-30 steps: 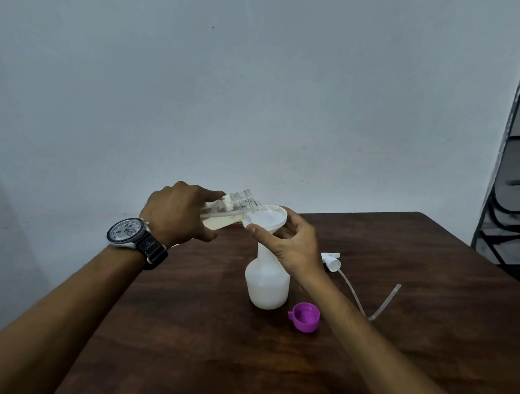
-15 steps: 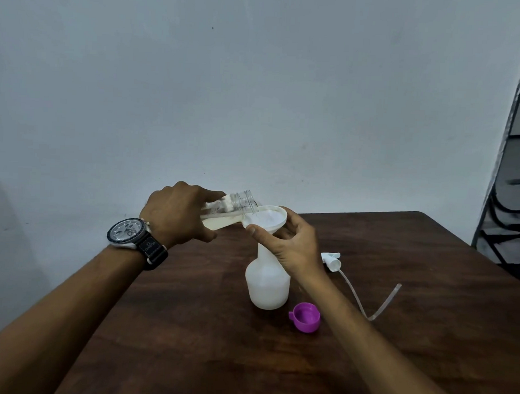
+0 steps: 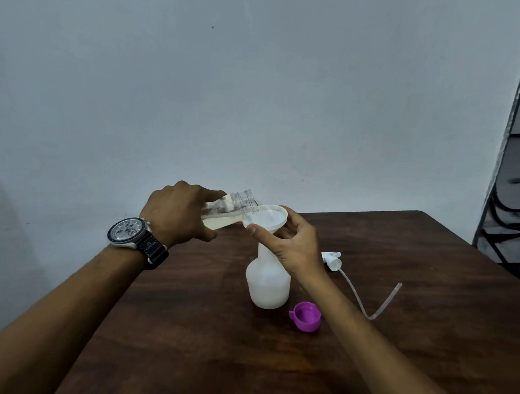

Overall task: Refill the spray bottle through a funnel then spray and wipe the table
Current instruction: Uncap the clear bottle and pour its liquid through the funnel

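A white spray bottle (image 3: 267,283) stands upright on the dark wooden table (image 3: 187,327), with a white funnel (image 3: 267,216) sitting in its neck. My right hand (image 3: 292,246) grips the funnel from the right, thumb on the near rim. My left hand (image 3: 180,214) holds a clear refill bottle (image 3: 231,209) tipped almost level, its open mouth over the funnel's left rim. Pale yellowish liquid lies along the lower side of that bottle. The white spray head (image 3: 332,259) with its thin tube lies on the table to the right.
A purple cap (image 3: 305,316) lies open side up just right of the spray bottle's base. The tube (image 3: 367,302) curls across the table on the right. A pale wall stands close behind the table's far edge. Dark metal frames (image 3: 508,219) stand at the far right.
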A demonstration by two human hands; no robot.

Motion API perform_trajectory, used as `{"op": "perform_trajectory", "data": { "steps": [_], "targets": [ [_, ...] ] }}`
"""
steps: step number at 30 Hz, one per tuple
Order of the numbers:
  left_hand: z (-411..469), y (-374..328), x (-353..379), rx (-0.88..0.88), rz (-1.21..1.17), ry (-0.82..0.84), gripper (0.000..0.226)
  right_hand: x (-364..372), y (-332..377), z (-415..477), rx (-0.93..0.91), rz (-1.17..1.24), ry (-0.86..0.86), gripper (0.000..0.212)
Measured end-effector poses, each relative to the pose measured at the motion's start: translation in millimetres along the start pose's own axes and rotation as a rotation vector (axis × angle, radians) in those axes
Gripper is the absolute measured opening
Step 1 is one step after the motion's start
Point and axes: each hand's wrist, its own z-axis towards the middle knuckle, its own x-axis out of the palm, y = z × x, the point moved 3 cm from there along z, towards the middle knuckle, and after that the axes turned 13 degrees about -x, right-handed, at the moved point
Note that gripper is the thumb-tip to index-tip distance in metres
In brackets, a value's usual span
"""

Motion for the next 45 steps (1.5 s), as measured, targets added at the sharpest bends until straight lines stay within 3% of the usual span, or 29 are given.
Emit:
{"op": "perform_trajectory", "data": {
  "steps": [45],
  "targets": [
    [1.8,0.6,-0.1,0.017,0.013,0.002,0.081,-1.0,-5.5,-0.1,0.016,-0.001,-0.003,0.063]
  ]
}}
